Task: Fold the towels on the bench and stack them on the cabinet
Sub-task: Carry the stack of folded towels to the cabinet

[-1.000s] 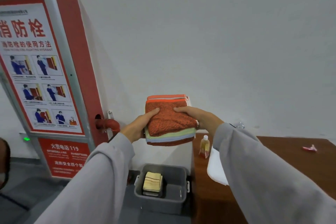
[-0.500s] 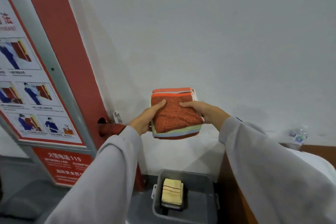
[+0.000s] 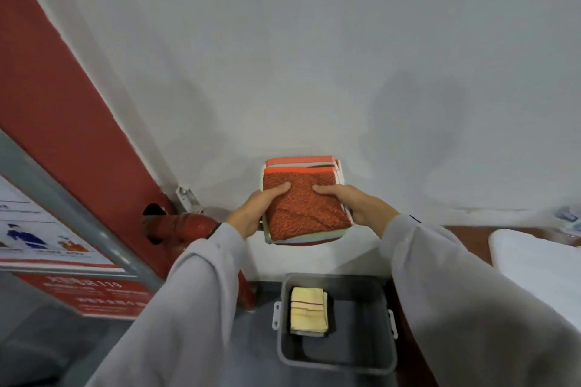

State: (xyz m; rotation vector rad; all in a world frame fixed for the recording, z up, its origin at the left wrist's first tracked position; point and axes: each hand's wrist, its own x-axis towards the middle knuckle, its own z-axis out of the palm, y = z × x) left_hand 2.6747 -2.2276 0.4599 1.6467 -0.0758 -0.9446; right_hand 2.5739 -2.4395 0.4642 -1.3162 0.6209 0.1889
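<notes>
A stack of folded towels (image 3: pixel 306 210), rust-orange on top with pale green, blue and red layers under it, is held in the air in front of the white wall. My left hand (image 3: pixel 254 214) grips its left edge, thumb on top. My right hand (image 3: pixel 358 207) grips the right edge the same way. Below them a folded yellow towel (image 3: pixel 308 311) with a dark stripe lies in a grey plastic bin (image 3: pixel 361 358) on the floor.
A red fire-hydrant cabinet (image 3: pixel 72 135) with a poster stands at the left, its red pipe (image 3: pixel 182 226) running toward the wall. At the right edge a brown wooden surface (image 3: pixel 465 236) carries a white cloth (image 3: pixel 534 264).
The view has tilted down and moved closer to the wall. The towel stack, still held by both hands, now sits more directly above the grey bin.
</notes>
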